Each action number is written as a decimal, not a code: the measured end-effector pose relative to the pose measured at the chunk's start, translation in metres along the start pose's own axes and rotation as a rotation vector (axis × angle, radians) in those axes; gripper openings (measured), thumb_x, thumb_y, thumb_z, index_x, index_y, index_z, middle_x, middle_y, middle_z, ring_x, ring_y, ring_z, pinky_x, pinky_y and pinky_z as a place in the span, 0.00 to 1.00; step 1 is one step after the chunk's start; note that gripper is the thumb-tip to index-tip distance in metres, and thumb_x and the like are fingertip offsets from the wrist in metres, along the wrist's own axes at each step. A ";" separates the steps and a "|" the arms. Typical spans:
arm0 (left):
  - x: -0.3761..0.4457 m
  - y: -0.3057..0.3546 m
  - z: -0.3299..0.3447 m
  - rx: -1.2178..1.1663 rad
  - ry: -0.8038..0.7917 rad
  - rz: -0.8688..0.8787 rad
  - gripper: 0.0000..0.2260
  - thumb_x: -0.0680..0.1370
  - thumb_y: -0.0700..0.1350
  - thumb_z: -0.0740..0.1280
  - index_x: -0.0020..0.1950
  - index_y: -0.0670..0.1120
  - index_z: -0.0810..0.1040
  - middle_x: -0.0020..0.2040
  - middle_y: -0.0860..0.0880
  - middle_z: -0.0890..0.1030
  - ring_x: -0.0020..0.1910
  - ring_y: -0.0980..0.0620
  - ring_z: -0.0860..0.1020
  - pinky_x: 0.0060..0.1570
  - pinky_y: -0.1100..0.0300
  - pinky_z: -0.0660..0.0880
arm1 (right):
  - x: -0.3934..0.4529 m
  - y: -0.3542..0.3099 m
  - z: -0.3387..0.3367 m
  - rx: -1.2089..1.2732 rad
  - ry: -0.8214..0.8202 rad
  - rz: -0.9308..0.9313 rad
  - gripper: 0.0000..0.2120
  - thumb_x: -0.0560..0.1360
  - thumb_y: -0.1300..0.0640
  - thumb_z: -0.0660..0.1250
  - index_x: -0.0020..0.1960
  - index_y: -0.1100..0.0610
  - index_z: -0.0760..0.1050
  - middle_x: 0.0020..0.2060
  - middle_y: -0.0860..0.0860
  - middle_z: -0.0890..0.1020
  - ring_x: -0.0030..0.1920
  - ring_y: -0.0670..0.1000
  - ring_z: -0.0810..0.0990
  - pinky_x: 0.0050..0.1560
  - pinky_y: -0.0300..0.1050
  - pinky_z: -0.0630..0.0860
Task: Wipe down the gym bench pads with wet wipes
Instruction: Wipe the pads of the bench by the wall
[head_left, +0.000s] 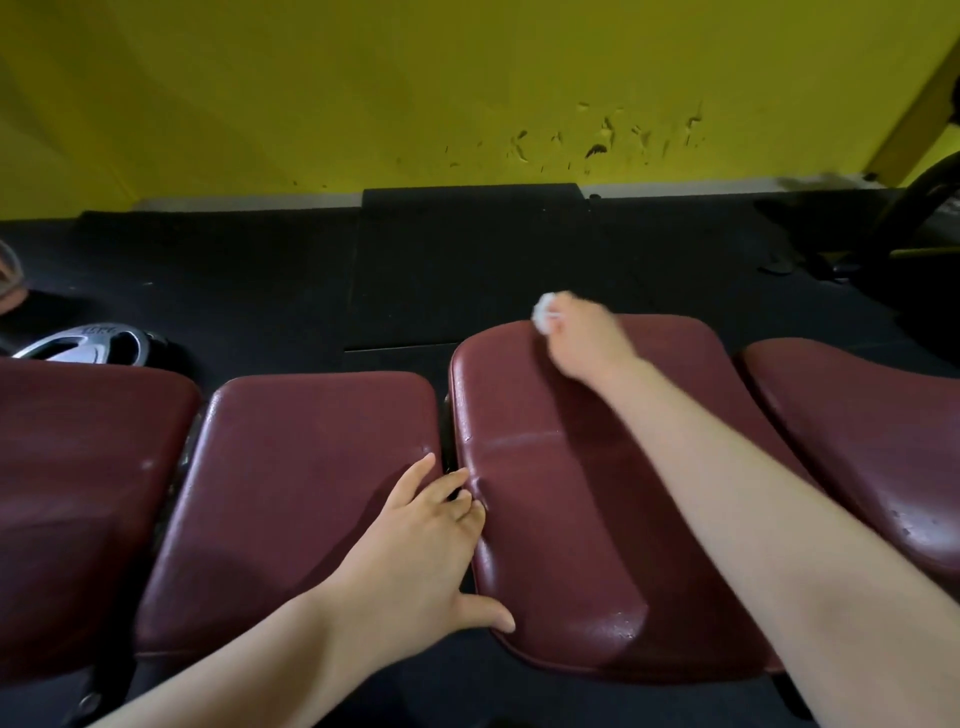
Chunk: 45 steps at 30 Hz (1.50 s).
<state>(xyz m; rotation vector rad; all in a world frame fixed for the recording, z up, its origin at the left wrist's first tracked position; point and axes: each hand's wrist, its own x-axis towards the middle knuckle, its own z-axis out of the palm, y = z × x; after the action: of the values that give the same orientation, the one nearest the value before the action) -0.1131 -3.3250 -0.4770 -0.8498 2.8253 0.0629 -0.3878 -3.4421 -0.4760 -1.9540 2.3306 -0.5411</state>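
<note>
The right hand (582, 338) is pinching a balled wet wipe (544, 312) at the pad's (561, 519) far edge while the left hand (426, 540), spread, is bracing its near-left edge; long overlapping strokes toward the near edge should be covering it best.

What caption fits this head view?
Right hand wipes the pad's far edge with a wipe; left hand braces its side.

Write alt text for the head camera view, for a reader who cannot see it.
A person's right hand presses a crumpled white wet wipe onto the far end of a maroon bench pad, while the left hand rests open across the gap to the neighbouring pad. Behind are dark flooring, a scuffed yellow wall and a silver weight plate.
</note>
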 end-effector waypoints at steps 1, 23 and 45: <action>-0.001 0.001 0.000 -0.006 -0.004 -0.005 0.53 0.65 0.79 0.47 0.78 0.43 0.61 0.76 0.51 0.66 0.80 0.53 0.47 0.74 0.52 0.29 | -0.002 -0.024 0.005 0.030 -0.047 -0.107 0.07 0.75 0.63 0.59 0.48 0.54 0.73 0.45 0.57 0.81 0.47 0.62 0.80 0.46 0.51 0.73; -0.002 0.003 -0.003 -0.031 -0.109 -0.065 0.53 0.65 0.79 0.48 0.81 0.46 0.52 0.81 0.51 0.54 0.80 0.56 0.40 0.67 0.55 0.21 | 0.043 0.079 -0.013 -0.070 -0.064 0.379 0.13 0.76 0.58 0.62 0.58 0.60 0.75 0.58 0.62 0.80 0.59 0.64 0.77 0.58 0.51 0.76; -0.005 0.002 0.003 -0.109 -0.012 -0.104 0.52 0.65 0.78 0.47 0.80 0.46 0.57 0.80 0.52 0.60 0.80 0.55 0.48 0.70 0.51 0.27 | 0.005 -0.061 0.007 0.016 -0.133 -0.131 0.05 0.78 0.58 0.58 0.45 0.52 0.70 0.46 0.57 0.81 0.46 0.62 0.79 0.40 0.47 0.68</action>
<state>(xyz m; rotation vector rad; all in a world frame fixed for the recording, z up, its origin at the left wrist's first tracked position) -0.1092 -3.3205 -0.4792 -1.0141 2.7824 0.2087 -0.3298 -3.4566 -0.4634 -2.0771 2.1258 -0.4217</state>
